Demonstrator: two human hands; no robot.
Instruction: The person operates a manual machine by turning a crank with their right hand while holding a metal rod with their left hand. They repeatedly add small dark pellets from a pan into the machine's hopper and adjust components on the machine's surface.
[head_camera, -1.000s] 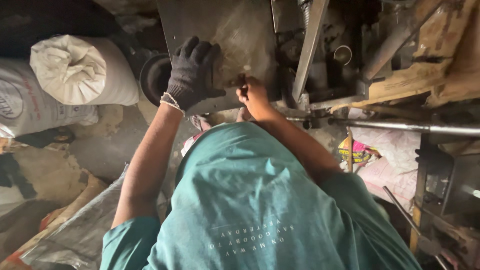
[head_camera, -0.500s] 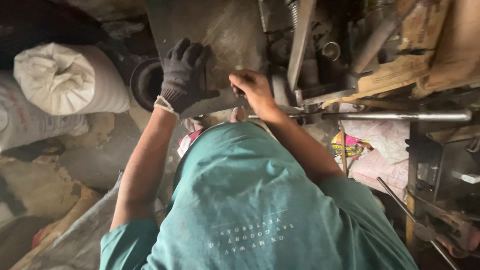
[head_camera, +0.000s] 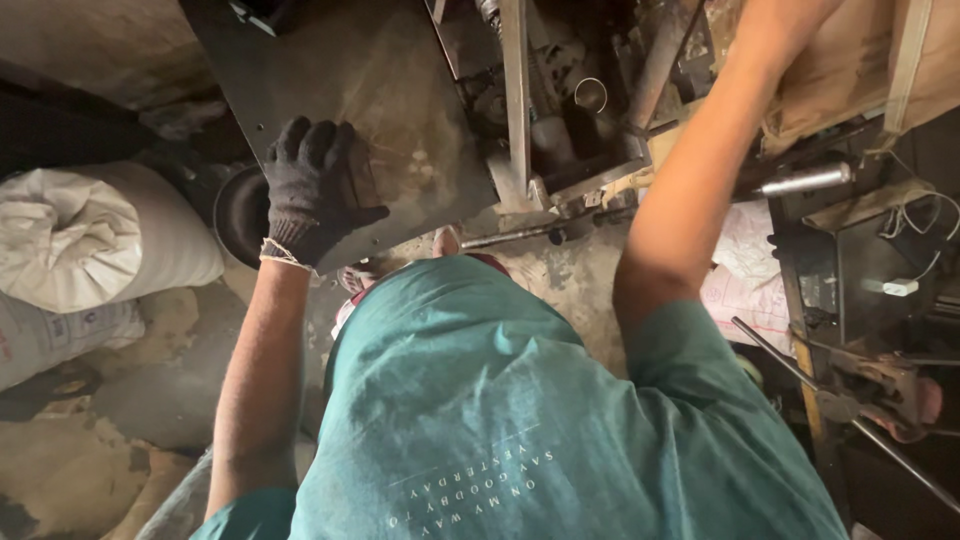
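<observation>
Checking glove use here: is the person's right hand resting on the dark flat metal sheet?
No: only the left hand, in a black knit glove, presses on the dark flat metal sheet; the bare right arm reaches up out of frame.

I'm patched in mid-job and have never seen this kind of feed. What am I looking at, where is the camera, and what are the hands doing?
There is one view only, from a camera worn on the person's head, looking straight down over their green shirt. No robot is involved: these are a person's two hands. The left hand, in a dark knitted glove, lies flat on a worn metal plate, fingers spread near its lower edge. The right arm reaches up and out of the top of the picture, so that hand is not visible. Beside the plate stands grimy machinery with an upright metal bar and a small metal tube. White sacks sit on the floor to the left.
</observation>
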